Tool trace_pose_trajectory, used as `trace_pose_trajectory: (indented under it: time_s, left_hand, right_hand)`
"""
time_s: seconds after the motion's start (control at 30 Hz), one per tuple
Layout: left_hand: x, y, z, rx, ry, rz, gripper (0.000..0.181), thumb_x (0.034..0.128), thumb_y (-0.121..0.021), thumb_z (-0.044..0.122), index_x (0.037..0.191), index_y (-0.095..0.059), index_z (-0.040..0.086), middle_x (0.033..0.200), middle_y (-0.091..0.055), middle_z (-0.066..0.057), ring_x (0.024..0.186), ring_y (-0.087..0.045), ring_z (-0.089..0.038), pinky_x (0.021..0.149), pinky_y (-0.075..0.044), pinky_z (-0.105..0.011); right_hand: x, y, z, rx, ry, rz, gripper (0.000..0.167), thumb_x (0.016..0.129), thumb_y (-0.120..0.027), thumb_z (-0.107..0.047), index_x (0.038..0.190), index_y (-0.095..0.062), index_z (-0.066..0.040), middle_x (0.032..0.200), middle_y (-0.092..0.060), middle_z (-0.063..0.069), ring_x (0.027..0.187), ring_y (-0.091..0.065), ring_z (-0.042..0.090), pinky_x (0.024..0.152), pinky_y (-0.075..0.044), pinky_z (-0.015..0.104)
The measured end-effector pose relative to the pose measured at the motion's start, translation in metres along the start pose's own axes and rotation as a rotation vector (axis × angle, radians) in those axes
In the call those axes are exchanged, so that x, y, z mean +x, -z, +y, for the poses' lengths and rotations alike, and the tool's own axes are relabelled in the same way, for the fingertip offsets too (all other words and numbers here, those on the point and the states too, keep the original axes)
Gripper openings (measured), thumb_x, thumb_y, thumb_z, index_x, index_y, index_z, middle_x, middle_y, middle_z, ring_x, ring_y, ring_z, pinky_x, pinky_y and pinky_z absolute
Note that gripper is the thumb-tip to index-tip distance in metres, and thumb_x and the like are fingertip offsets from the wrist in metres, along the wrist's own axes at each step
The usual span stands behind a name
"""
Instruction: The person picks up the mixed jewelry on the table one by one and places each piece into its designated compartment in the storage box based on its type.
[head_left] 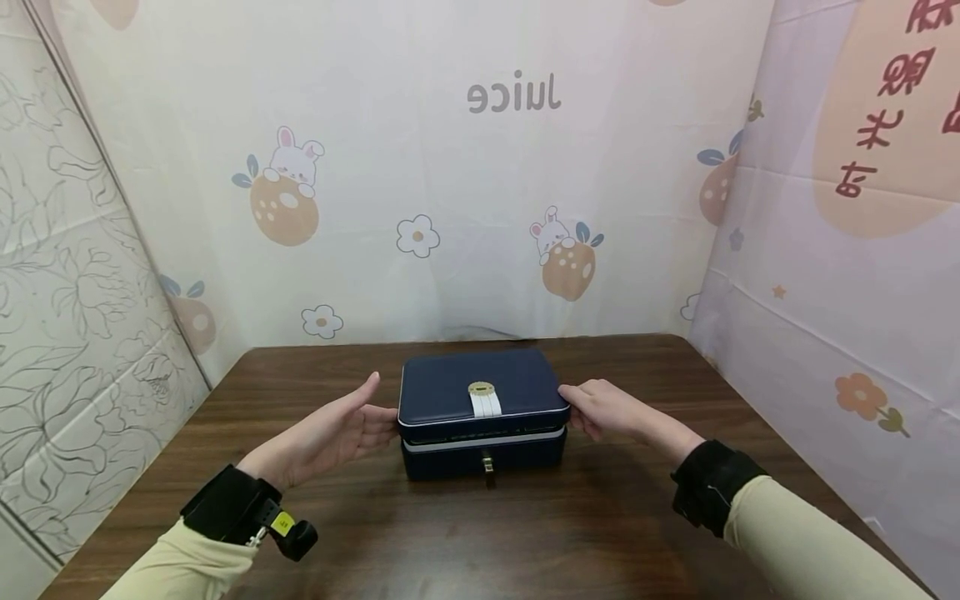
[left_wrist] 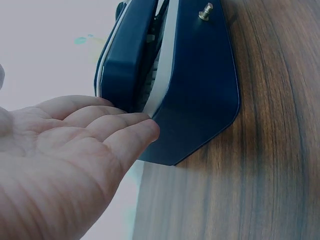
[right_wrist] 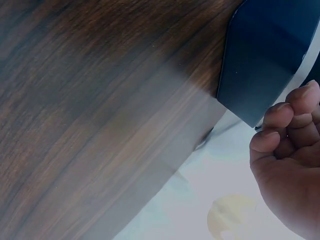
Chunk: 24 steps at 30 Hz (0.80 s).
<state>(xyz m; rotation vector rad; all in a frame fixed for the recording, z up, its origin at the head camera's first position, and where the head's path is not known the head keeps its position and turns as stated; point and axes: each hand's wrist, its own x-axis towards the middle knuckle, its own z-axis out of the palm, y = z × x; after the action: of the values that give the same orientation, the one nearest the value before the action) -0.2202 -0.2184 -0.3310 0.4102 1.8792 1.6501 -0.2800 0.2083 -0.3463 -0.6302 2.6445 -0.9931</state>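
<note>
A dark blue jewelry box (head_left: 486, 454) with white trim stands on the wooden table, its lid (head_left: 450, 383) slightly raised so that a gap shows along the front. On the lid is a white strap with a gold oval clasp (head_left: 482, 388), and a small metal knob (head_left: 487, 463) sits on the front. My left hand (head_left: 341, 435) is at the box's left side, fingers straight and palm facing it, fingertips at the gap in the left wrist view. My right hand (head_left: 606, 408) grips the lid's right edge, thumb on top and fingers curled beneath. The box's inside is mostly hidden.
The brown wooden table (head_left: 480, 542) reaches back to a patterned cloth wall (head_left: 360, 167). More cloth hangs at the right side (head_left: 810, 292), and a flowered panel (head_left: 75, 250) stands at the left. Both wrists wear black bands (head_left: 716, 487).
</note>
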Motion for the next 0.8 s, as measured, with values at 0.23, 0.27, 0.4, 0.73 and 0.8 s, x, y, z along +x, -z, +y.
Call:
trace_pose_trajectory:
  time_s: [0.23, 0.27, 0.4, 0.73, 0.8]
  left_hand:
    - [0.0, -0.001, -0.003, 0.02, 0.013, -0.014, 0.096, 0.1033, -0.019, 0.069, 0.155, -0.026, -0.011, 0.162, -0.027, -0.027, 0.153, -0.02, -0.04, 0.122, -0.02, -0.052]
    - [0.0, -0.001, -0.004, 0.023, 0.015, -0.014, 0.096, 0.1033, -0.019, 0.069, 0.155, -0.027, -0.011, 0.162, -0.027, -0.026, 0.153, -0.02, -0.04, 0.122, -0.02, -0.052]
    - [0.0, -0.001, -0.006, 0.031, 0.021, -0.016, 0.096, 0.1026, -0.02, 0.07, 0.155, -0.028, -0.01, 0.162, -0.029, -0.026, 0.152, -0.021, -0.04, 0.122, -0.021, -0.052]
    - [0.002, -0.001, -0.007, 0.027, 0.041, 0.007, 0.099, 0.1016, -0.021, 0.072, 0.154, -0.03, -0.012, 0.16, -0.03, -0.029, 0.151, -0.024, -0.043, 0.121, -0.022, -0.054]
    - [0.002, -0.001, -0.007, 0.023, 0.042, 0.008, 0.1, 0.1013, -0.021, 0.073, 0.154, -0.029, -0.012, 0.16, -0.029, -0.03, 0.151, -0.023, -0.043, 0.121, -0.022, -0.054]
  right_hand:
    - [-0.001, -0.003, 0.006, -0.032, 0.054, -0.057, 0.063, 0.112, -0.031, -0.034, 0.071, -0.064, -0.001, 0.053, -0.052, 0.001, 0.047, -0.051, 0.015, 0.061, -0.046, 0.03]
    - [-0.001, -0.003, 0.006, -0.035, 0.066, -0.063, 0.063, 0.113, -0.031, -0.034, 0.072, -0.064, 0.001, 0.053, -0.052, 0.001, 0.047, -0.051, 0.015, 0.061, -0.045, 0.029]
    - [-0.001, -0.005, 0.009, -0.044, 0.08, -0.075, 0.064, 0.113, -0.031, -0.035, 0.073, -0.064, 0.003, 0.052, -0.051, 0.0, 0.048, -0.052, 0.017, 0.059, -0.043, 0.029]
    - [0.0, -0.007, 0.013, -0.062, 0.094, -0.105, 0.065, 0.113, -0.03, -0.035, 0.075, -0.065, 0.004, 0.052, -0.052, 0.0, 0.053, -0.058, 0.034, 0.058, -0.042, 0.029]
    - [0.0, -0.007, 0.014, -0.069, 0.095, -0.108, 0.065, 0.113, -0.029, -0.035, 0.075, -0.065, 0.004, 0.053, -0.053, -0.001, 0.054, -0.058, 0.035, 0.058, -0.042, 0.029]
